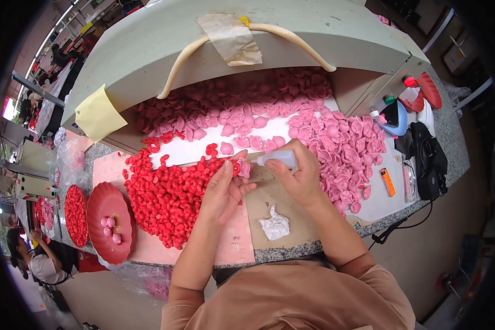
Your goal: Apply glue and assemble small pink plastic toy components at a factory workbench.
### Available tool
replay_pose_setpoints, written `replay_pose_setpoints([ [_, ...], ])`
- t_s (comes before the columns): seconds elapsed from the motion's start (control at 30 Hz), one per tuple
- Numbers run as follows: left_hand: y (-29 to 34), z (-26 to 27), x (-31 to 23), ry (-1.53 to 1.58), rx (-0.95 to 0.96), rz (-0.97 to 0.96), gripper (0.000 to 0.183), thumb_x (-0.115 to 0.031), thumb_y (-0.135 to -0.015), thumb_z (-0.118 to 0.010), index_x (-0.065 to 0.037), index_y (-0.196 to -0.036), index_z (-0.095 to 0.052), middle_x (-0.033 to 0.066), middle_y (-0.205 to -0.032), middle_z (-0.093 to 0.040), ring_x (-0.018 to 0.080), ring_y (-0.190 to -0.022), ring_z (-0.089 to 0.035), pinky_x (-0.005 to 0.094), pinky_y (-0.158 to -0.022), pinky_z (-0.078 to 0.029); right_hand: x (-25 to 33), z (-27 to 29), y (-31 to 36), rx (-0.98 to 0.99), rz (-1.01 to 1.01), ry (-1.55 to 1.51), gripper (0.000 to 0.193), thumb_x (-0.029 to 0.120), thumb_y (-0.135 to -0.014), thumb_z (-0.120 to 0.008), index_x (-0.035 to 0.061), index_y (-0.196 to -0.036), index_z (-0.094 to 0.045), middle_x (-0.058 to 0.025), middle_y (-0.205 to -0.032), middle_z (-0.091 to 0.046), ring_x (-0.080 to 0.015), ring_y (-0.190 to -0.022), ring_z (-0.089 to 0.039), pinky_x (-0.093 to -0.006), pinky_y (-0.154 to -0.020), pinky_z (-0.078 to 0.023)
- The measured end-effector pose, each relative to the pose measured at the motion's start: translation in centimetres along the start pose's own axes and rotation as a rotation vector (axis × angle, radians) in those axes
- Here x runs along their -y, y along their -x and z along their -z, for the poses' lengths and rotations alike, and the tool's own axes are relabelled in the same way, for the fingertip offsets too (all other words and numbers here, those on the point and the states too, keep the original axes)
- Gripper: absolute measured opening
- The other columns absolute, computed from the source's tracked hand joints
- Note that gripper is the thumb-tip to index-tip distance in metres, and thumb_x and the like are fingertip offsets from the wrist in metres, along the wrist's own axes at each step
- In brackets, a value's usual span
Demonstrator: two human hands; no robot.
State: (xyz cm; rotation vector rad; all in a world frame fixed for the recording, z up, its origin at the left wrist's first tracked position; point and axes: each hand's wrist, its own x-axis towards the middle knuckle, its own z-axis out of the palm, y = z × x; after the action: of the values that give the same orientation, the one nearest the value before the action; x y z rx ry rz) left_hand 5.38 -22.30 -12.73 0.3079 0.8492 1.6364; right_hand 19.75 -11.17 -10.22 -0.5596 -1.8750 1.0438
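My left hand (pixel 221 193) pinches a small pink petal-shaped piece (pixel 244 168) between thumb and fingers, in front of the pile of pink pieces. Close by on its right, my right hand (pixel 301 177) is wrapped round a small translucent squeeze bottle (pixel 282 158). The bottle lies nearly level, its thin tip turned left toward the pink piece; whether they touch is too small to tell. Glossy red pieces (pixel 168 201) are heaped left of my left hand. A mound of pink cup-shaped pieces (pixel 341 146) spreads to the right of my right hand. Crumpled white tissue (pixel 275 223) lies below both hands.
A pale green metal hood (pixel 302 47) arches over the back, with more pink pieces under it. At left are a red scalloped dish (pixel 125 223) holding several pink balls and another dish of red pieces (pixel 75 214). An orange box (pixel 388 182) and black bag (pixel 428 159) lie right.
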Motion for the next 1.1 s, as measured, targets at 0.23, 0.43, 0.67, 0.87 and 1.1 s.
replay_pose_setpoints([
  [0.23, 0.07, -0.27, -0.12, -0.010, -0.011, 0.005, 0.049, -0.035, -0.095, -0.045, -0.002, -0.131, -0.042, 0.0039, -0.100, -0.059, 0.0085, -0.082, -0.054, 0.0294, -0.076, -0.052, 0.18, 0.20, -0.12, 0.023, 0.007, 0.023, 0.022, 0.021, -0.079, -0.068, 0.0034, -0.082, -0.056, -0.0054, -0.071, -0.056, -0.0126, -0.061, -0.053, -0.0261, -0.055, -0.041],
  [0.43, 0.09, -0.41, -0.08, -0.028, -0.034, -0.001, 0.048, -0.034, -0.095, -0.044, -0.002, -0.131, -0.041, 0.0038, -0.101, -0.058, 0.0091, -0.082, -0.054, 0.0295, -0.076, -0.052, 0.11, 0.42, -0.12, 0.036, -0.003, 0.021, 0.022, 0.022, -0.079, -0.069, 0.0033, -0.083, -0.057, -0.0058, -0.071, -0.056, -0.0142, -0.060, -0.053, -0.0266, -0.055, -0.041],
  [0.67, -0.02, -0.35, -0.02, -0.023, -0.031, 0.009, 0.047, -0.033, -0.096, -0.044, -0.002, -0.130, -0.042, 0.0018, -0.097, -0.058, 0.0094, -0.082, -0.053, 0.0293, -0.075, -0.052, 0.14, 0.38, -0.03, 0.044, 0.017, 0.031, 0.022, 0.021, -0.078, -0.070, 0.0027, -0.083, -0.057, -0.0068, -0.072, -0.056, -0.0168, -0.061, -0.054, -0.0276, -0.056, -0.042],
  [0.87, 0.00, -0.33, -0.07, -0.015, -0.030, 0.011, 0.045, -0.032, -0.096, -0.043, -0.002, -0.130, -0.043, 0.0019, -0.096, -0.058, 0.0098, -0.083, -0.053, 0.0293, -0.075, -0.052, -0.10, 0.29, -0.07, 0.040, 0.032, 0.044, 0.022, 0.020, -0.078, -0.069, 0.0029, -0.083, -0.058, -0.0066, -0.072, -0.056, -0.0166, -0.062, -0.054, -0.0280, -0.056, -0.042],
  [1.1, 0.26, -0.48, -0.27, -0.012, -0.029, 0.003, 0.044, -0.033, -0.096, -0.043, -0.004, -0.130, -0.043, 0.0045, -0.103, -0.059, 0.0102, -0.087, -0.055, 0.0304, -0.076, -0.052, -0.60, 0.67, 0.08, 0.069, 0.008, 0.053, 0.022, 0.020, -0.079, -0.069, 0.0038, -0.087, -0.057, -0.0048, -0.074, -0.057, -0.0144, -0.063, -0.054, -0.0275, -0.056, -0.042],
])
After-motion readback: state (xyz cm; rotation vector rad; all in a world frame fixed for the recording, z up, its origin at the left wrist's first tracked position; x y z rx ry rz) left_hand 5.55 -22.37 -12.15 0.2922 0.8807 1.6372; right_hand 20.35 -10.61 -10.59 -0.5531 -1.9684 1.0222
